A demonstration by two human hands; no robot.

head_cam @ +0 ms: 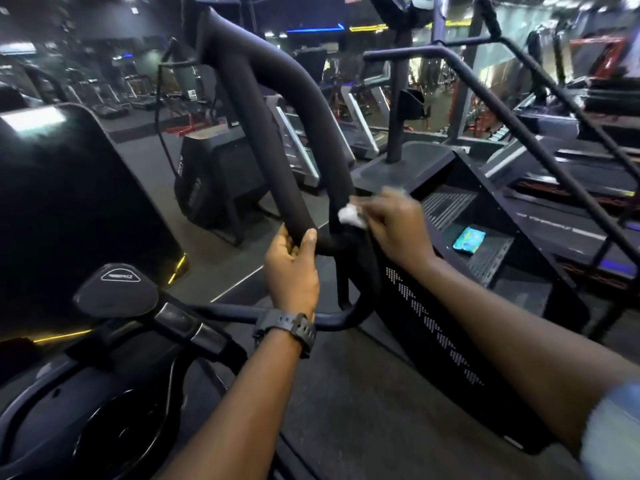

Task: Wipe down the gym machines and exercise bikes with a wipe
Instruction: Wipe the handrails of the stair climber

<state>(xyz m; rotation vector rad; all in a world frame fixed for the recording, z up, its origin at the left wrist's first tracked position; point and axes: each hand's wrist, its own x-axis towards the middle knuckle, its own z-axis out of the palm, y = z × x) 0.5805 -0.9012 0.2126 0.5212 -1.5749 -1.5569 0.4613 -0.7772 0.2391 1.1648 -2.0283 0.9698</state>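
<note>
Gripping the padded handlebar (277, 133) near its lower bend, the left hand (292, 268) curls around it. Just right of that bend, the right hand (391, 226) pinches a crumpled white wipe (351, 216) against the handlebar.

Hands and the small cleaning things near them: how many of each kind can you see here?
Hands: 2, left gripping the handlebar, right holding the wipe
Wipe: 1, white
Wipe pack: 1, teal, on a stair step
Watch: 1, black, left wrist
Total: 5
</note>
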